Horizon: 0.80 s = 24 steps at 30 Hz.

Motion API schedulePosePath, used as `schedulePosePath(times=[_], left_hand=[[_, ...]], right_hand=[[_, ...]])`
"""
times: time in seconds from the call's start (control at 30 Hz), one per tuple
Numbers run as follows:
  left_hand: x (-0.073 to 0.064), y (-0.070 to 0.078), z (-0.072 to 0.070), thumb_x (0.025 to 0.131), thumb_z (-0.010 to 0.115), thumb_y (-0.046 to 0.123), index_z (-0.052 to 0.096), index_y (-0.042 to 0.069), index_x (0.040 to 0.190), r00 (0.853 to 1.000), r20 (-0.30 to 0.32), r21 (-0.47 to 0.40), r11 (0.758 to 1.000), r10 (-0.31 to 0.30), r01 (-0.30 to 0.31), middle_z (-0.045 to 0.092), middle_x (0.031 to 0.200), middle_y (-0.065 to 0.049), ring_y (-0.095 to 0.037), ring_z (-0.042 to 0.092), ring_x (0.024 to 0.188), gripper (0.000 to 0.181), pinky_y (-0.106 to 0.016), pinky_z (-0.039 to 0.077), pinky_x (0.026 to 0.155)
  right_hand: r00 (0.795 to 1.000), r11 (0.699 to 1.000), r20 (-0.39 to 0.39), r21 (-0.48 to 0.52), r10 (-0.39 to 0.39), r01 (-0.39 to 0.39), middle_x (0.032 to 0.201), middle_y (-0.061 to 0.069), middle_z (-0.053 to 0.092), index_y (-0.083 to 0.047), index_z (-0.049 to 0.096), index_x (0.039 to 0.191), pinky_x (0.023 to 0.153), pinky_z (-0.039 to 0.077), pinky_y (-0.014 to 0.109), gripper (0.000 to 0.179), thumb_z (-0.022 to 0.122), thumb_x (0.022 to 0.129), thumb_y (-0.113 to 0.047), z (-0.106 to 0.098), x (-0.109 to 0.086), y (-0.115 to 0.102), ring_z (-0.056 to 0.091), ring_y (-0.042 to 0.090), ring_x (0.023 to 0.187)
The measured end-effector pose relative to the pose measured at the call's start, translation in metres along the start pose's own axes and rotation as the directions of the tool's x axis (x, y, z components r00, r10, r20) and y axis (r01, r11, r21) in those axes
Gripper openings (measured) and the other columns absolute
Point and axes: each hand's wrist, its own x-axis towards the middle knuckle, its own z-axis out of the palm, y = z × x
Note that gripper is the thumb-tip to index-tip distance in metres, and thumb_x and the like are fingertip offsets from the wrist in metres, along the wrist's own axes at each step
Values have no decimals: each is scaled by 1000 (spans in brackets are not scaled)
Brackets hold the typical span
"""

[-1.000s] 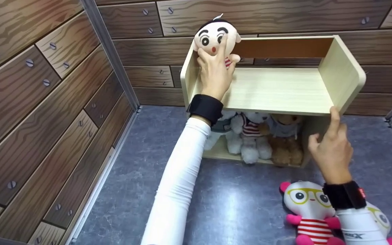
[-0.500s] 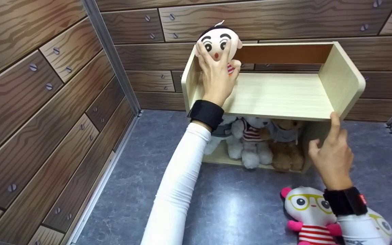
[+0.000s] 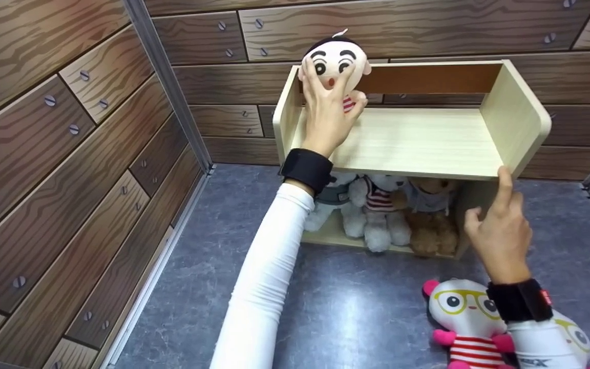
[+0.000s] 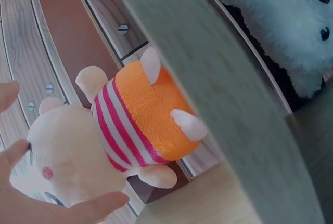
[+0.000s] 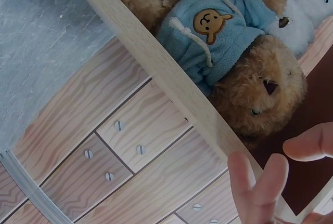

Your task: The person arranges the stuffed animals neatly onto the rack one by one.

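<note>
A plush doll (image 3: 336,51) with a large round head and thick black eyebrows sits upright at the left end of the top shelf board (image 3: 428,141). Its striped top and orange bottom half (image 4: 143,107) show in the left wrist view. My left hand (image 3: 328,115) lies against the doll's face with fingers spread, touching its head. Over at the right front corner, my right hand (image 3: 502,238) rests its index fingertip on the shelf's edge. Its other fingers are loosely bent and hold nothing.
Below the board, a brown teddy bear (image 3: 433,233) in a blue-grey hoodie sits beside a white plush (image 3: 377,236) in stripes and another white plush (image 3: 323,218). Two pink-and-white dolls with yellow glasses, the nearer doll (image 3: 466,307) included, lie on the floor. Wood-patterned walls (image 3: 69,169) enclose the area.
My left fingers have spread wider over the doll's face, and the doll has shifted slightly right. My right hand stays at the shelf corner. The head view has tilted a little.
</note>
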Motion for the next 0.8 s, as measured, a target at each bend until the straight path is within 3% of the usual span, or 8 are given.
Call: schedulePosePath(times=[0.63,0.73,0.8], left_hand=[[0,1,-3,89,73,45,54,32,144,1000,8,-27,999,-23,23,-6,163,-28,-47,0,151,60,-47,17,121],[-3,2,-6,90,71,45,56,29,143,1000,-2,-18,1000,-19,19,0,163,-27,-45,3,151,57,-45,19,121],[-6,2,-9,91,70,41,61,24,137,999,-42,18,1000,12,-11,12,162,-27,-43,8,151,50,-42,18,122]], right_hand=[[999,1000,-26,-5,-22,22,101,37,50,-19,23,155,46,37,65,86,59,80,-2,1,1,0,49,57,59],[1000,1000,-16,-7,-20,20,101,37,49,-19,22,155,45,38,65,86,60,80,-2,0,0,1,49,57,59],[1000,1000,-9,-7,-18,18,101,37,49,-19,22,155,45,38,64,87,60,80,-1,-1,-1,2,49,56,59]])
